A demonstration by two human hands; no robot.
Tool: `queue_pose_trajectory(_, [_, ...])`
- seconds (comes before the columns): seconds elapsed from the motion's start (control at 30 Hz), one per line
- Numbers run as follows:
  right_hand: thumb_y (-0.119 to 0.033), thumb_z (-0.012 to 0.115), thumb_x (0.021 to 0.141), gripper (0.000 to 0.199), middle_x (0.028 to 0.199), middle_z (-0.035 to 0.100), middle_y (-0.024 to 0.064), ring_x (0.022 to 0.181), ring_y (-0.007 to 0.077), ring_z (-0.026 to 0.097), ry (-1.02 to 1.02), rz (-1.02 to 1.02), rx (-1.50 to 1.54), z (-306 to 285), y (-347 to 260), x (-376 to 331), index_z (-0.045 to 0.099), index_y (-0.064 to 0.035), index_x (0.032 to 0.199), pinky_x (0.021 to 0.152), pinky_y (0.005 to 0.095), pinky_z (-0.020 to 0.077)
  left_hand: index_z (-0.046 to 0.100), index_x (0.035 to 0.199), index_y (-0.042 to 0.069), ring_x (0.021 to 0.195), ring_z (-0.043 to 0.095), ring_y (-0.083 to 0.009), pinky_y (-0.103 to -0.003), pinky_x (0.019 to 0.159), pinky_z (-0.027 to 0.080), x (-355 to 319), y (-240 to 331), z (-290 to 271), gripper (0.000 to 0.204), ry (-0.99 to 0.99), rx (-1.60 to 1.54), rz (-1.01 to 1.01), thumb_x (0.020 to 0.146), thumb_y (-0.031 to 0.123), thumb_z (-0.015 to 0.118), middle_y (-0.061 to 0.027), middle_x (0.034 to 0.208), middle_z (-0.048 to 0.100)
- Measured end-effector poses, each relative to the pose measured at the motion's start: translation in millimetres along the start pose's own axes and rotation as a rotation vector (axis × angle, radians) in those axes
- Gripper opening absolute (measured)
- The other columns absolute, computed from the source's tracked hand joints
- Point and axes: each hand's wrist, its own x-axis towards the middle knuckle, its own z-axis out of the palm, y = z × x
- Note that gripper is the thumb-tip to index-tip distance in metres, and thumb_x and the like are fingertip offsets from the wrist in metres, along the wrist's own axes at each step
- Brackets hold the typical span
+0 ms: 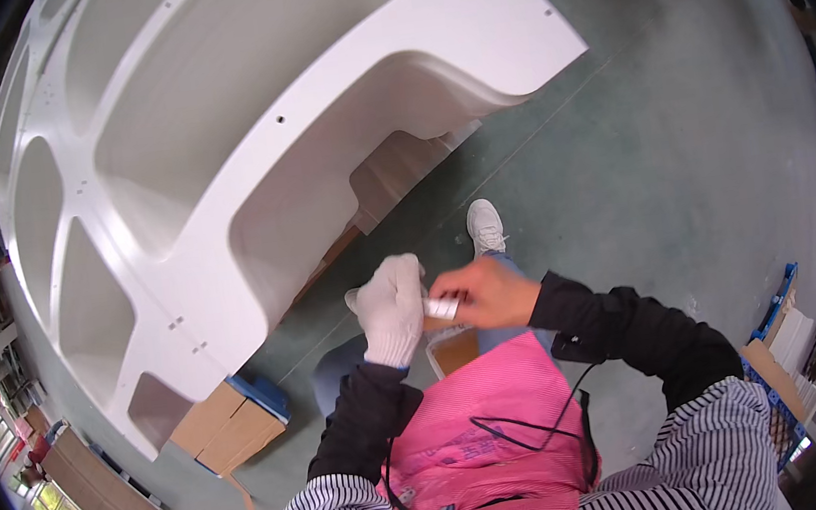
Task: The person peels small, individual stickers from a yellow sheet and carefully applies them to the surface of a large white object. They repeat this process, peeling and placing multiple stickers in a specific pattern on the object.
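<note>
My left hand [392, 305], in a white knit glove, is closed with its fingers curled in. What it grips, if anything, is hidden behind the glove. Bare and slightly blurred, my right hand [495, 292] pinches a small white piece with dark marks [441, 308], perhaps a label or strip. The piece lies between the two hands, its left end close to the glove. Just below the hands, a clear-rimmed container [455, 352] with something brown in it shows between my legs. Ahead of my hands stands a large white moulded shell [209, 323] with deep recesses.
A cardboard box with blue edges [231, 426] stands on the green floor [658, 156], by the shell's near corner. Brown sheet material [400, 180] shows beneath the shell. My white shoe [485, 226] is just beyond my hands. Boxes and racks [788, 363] line the right side.
</note>
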Motion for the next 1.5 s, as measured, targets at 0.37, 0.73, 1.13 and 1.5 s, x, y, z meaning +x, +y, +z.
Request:
queue_pose_trajectory(0.37, [0.003, 0.059, 0.082, 0.034, 0.091, 0.070, 0.0115, 0.078, 0.0179, 0.066, 0.205, -0.140, 0.030, -43.3, 50.4, 29.2, 0.070, -0.0050, 0.114, 0.070, 0.0282, 0.0511, 0.063, 0.120, 0.010, 0.077, 0.067, -0.0210, -0.033, 0.073, 0.052, 45.3, -43.0, 5.6, 0.037, -0.205, 0.112, 0.379, 0.087, 0.027, 0.063, -0.0088, 0.087, 0.068])
queue_pose_trajectory(0.73, [0.017, 0.058, 0.076, 0.040, 0.096, 0.069, 0.0063, 0.084, 0.0164, 0.066, 0.125, -0.938, -0.315, 24.3, 67.9, -94.6, 0.074, -0.0054, 0.104, 0.072, 0.0259, 0.0513, 0.061, 0.125, -0.002, 0.108, 0.058, -0.0110, -0.028, 0.096, 0.046, -132.4, -57.2, 23.2, 0.038, -0.441, -0.214, 0.369, 0.088, 0.006, 0.066, -0.0047, 0.117, 0.066])
queue_pose_trajectory(1.13, [-0.012, 0.076, 0.084, 0.032, 0.093, 0.071, 0.0027, 0.076, 0.0059, 0.061, 0.044, -0.503, -0.087, 65.2, 52.0, -147.9, 0.068, 0.0004, 0.113, 0.070, 0.0223, 0.0502, 0.067, 0.116, 0.002, 0.076, 0.063, -0.0083, -0.026, 0.075, 0.053, -197.9, -73.1, 33.0, 0.029, -0.041, 0.178, 0.492, 0.088, 0.009, 0.066, -0.0087, 0.086, 0.072])
queue_pose_trajectory(1.5, [-0.012, 0.076, 0.085, 0.025, 0.094, 0.071, 0.0064, 0.079, 0.0097, 0.064, 0.093, -0.416, 0.013, 61.5, 38.3, -91.5, 0.070, 0.0010, 0.105, 0.072, 0.0234, 0.0510, 0.063, 0.122, 0.006, 0.079, 0.068, -0.0224, -0.029, 0.074, 0.053, -168.0, -63.6, -13.9, 0.041, -0.062, 0.381, 0.605, 0.083, 0.015, 0.071, -0.0138, 0.091, 0.070])
